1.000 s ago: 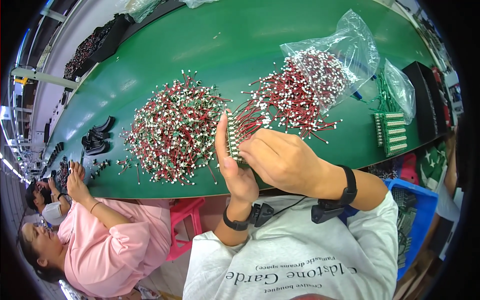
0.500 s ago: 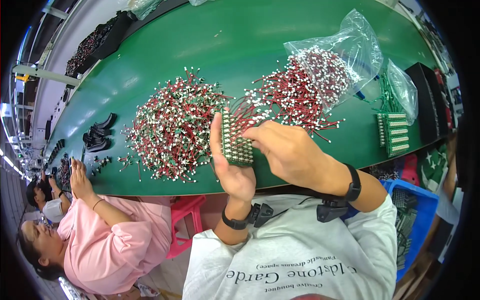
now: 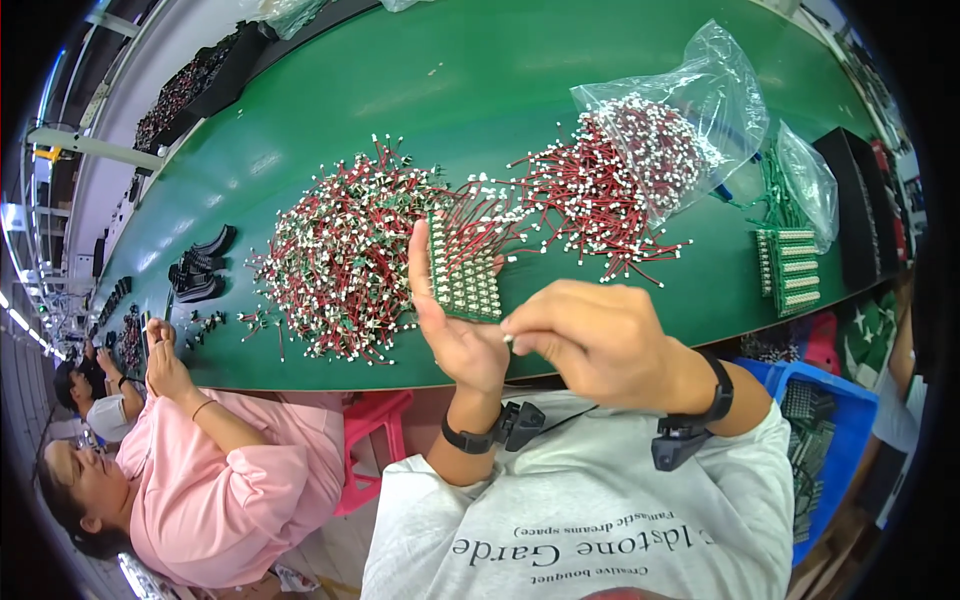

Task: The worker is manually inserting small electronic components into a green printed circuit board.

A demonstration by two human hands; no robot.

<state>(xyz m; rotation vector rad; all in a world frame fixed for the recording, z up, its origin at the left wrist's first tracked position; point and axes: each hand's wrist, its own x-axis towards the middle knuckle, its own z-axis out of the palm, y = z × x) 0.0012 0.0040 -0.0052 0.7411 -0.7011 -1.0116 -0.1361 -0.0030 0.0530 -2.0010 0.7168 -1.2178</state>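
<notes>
My left hand holds a green circuit board panel from below, with the thumb along its left edge. Rows of small white sockets cover the panel. Red wires with white plugs stand out from its far part, while the near rows carry none. Just off the panel's near right corner, my right hand is closed in a pinch. A tiny white connector shows at its fingertips; the fingers hide the rest of it.
A large heap of red wired pieces lies left of the panel. Red wires with white plugs spill from a clear bag to the right. Further right are stacked green panels, a black box and a blue crate. A co-worker sits at left.
My right hand has drawn back from the panel's wires toward me, to its near right corner. The panel has shifted slightly left and tilted, showing more bare sockets.
</notes>
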